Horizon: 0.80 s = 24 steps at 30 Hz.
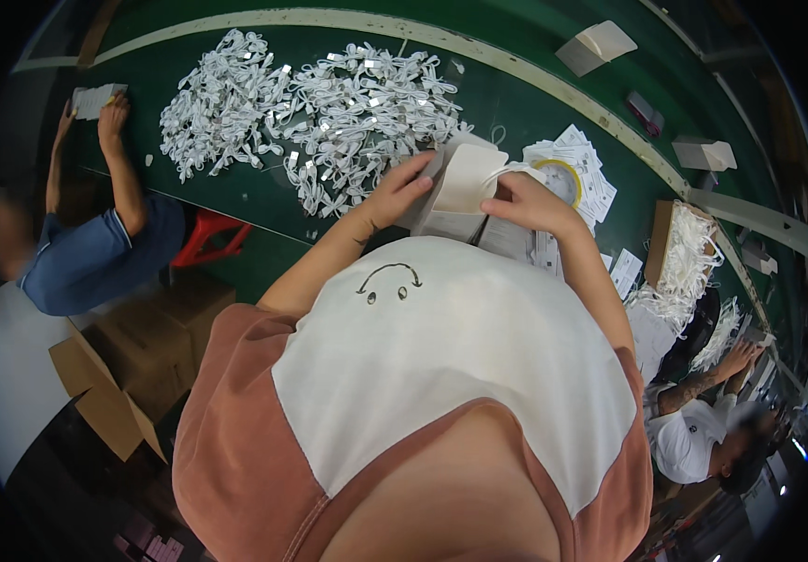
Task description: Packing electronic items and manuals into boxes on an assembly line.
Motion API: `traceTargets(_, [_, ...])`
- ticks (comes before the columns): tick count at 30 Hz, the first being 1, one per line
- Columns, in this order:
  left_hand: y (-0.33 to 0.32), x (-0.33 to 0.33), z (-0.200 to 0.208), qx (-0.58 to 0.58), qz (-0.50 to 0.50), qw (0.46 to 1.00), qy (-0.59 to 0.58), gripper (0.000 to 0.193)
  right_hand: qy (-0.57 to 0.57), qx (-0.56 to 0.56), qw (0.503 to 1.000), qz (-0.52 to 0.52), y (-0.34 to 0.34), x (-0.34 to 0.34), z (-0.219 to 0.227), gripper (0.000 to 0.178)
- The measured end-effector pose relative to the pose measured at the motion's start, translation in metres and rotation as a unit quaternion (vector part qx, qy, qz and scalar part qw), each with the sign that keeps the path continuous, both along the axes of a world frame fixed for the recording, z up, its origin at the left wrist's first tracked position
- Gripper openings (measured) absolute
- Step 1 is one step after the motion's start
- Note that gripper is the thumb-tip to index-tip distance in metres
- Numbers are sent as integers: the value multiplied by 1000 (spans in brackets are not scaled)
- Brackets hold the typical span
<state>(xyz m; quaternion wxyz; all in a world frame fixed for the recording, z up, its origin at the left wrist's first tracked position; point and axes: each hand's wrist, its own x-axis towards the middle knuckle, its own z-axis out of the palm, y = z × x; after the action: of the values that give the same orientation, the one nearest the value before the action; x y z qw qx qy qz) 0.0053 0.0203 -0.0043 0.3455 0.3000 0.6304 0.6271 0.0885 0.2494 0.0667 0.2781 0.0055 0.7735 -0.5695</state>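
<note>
My left hand (395, 192) is part closed round the near-left side of an open box (450, 225), thumb towards me and fingers along the wall. I judge this grip is there to steady it, since the box is tipped and its pale flap (471, 176) stands up. The box is right in front of my chest, just above the edge of the surface (484, 89), where both arms can reach it with bent elbows and I can look down on it.

My right hand (524, 201) is curled at the box's other side, thumb against its edge. A white cable (514, 170) loops up over the fingers; it seems to be in my hold, though the fingers hide how firmly. With one hand on each side, the box has support while the right fingers stay close to its opening.

Beyond my left hand lie two heaps of bundled cables, a left heap (224, 108) and a right heap (376, 94). The right one comes almost up to the box, which probably keeps each bundle a short reach away. On my right, printed sheets (599, 199) lie fanned out, and a yellow-rimmed roll (574, 178) sits on them, perhaps as a handy weight. Farther right, a brown carton (659, 245) corrals loose white strands (692, 242) that would otherwise tangle across the surface. Two closed-looking boxes, a nearer one (704, 154) and a farther one (595, 49), stand out beyond the pale rail.
</note>
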Motion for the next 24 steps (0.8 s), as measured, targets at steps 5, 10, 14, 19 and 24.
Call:
traceTargets(5, [7,-10,-23,7,22,991,-133,43,15,91,996,-13,1,-2,-5,35])
traceTargets(10, [35,-24,-14,-218,69,763,605,40,93,30,974,-203,45,19,-2,30])
traceTargets(14, [59,-45,-38,-249,30,756,604,42,78,-2,946,-314,67,42,4,31])
traceTargets(19, [33,-75,-49,-248,-7,738,628,37,43,6,937,-346,86,67,-2,38])
traceTargets(24, [-25,-132,-42,-357,-20,680,640,39,29,-8,927,-375,87,75,-7,40])
